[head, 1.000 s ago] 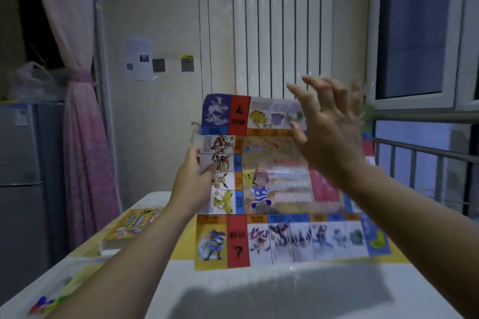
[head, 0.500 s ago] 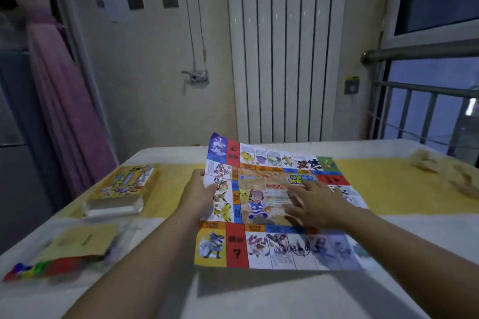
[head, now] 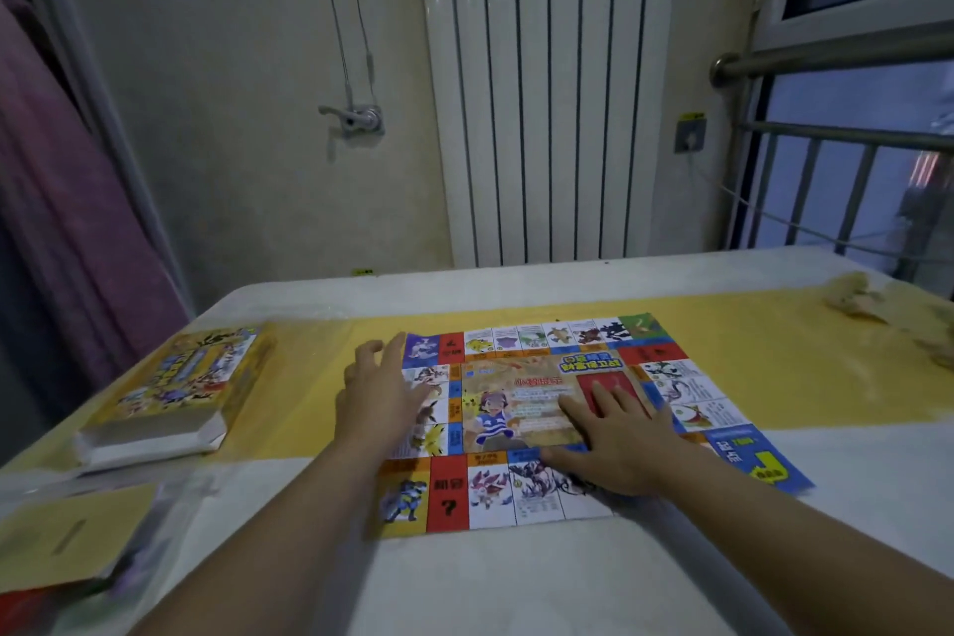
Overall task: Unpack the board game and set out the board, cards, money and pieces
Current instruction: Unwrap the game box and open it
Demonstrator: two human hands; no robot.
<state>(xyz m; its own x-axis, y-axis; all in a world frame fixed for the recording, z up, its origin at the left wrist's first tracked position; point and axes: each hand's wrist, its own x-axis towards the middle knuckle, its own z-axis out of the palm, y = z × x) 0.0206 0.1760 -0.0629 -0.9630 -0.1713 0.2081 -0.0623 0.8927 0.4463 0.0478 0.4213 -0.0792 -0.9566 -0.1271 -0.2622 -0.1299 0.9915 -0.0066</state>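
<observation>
The board (head: pixel 516 403) lies flat on the table (head: pixel 516 584), well back from the near edge. The left grip (head: pixel 382 393) rests released on the board's left edge; the right grip (head: pixel 619 444) presses flat near its middle. A red square reads "?". The box (head: pixel 175 387) sits left, apart.

One board (head: pixel 521 395), one box (head: pixel 175 387), one clear bag (head: pixel 173 498)
</observation>
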